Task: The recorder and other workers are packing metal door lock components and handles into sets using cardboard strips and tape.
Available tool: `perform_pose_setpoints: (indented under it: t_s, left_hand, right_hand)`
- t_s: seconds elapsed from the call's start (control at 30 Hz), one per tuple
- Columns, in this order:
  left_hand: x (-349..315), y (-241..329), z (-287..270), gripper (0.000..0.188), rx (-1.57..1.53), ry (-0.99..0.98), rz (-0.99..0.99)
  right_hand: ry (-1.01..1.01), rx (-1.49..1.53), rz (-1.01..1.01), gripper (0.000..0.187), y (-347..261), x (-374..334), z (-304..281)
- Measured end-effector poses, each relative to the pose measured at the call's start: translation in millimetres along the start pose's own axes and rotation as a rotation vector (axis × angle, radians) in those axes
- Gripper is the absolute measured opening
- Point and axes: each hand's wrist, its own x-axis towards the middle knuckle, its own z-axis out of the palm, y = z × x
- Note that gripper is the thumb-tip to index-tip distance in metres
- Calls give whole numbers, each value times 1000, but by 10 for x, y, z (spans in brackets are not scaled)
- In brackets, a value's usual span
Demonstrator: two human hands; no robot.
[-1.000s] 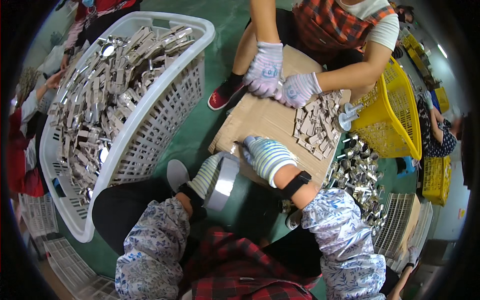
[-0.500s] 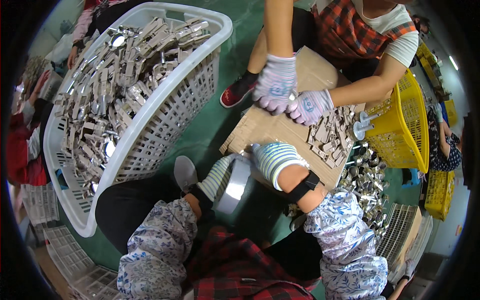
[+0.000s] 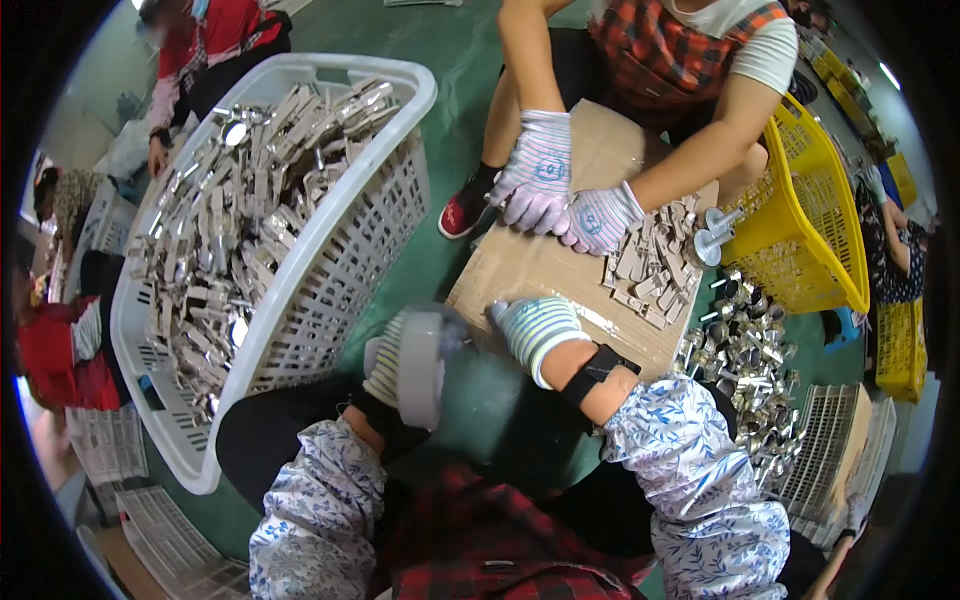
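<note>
In my gloved left hand [image 3: 385, 362] is a wide, greyish roll of tape [image 3: 421, 370], held upright above the floor, left of a cardboard box [image 3: 560, 265]; its far side is blurred. My right hand [image 3: 540, 328], in a striped glove, lies along the near edge of the cardboard with its fingers stretched to the left; nothing shows in it. Across the box, a co-worker's two gloved hands [image 3: 563, 200] press together on the cardboard. Small beige clip-like parts [image 3: 655, 265] are piled on the box's right side, beside two round metal pieces with stems [image 3: 712, 240].
To the left stands a large white basket [image 3: 330, 270] full of beige and metal parts. A yellow basket [image 3: 815, 230] is at the right, with a heap of shiny metal parts [image 3: 745, 370] on the floor before it. Grey crates [image 3: 825, 450] lie at the lower right.
My left hand has drawn the tape roll left, away from the box edge and my right hand. My right hand has shifted slightly left. The view has tilted a little.
</note>
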Motion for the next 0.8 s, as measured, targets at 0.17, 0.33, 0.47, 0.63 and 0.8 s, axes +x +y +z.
perform_pose_setpoints:
  t_s: [0.17,0.33,0.47,0.63,0.8]
  left_hand:
    - [158,-18,-116,29,-35,384,144]
    - [226,199,48,28,1314,248,414]
    - [252,101,128,10,1062,230,385]
    - [150,174,411,5,989,167,407]
    - [91,-344,227,15,904,119,294]
  right_hand:
    - [9,-52,-22,26,-54,-310,-28]
    - [70,-235,-20,26,30,-666,-11]
    - [119,-144,-65,26,235,-879,188]
    - [36,-105,-46,29,326,-1100,206]
    - [-60,-61,-14,31,372,-1285,178]
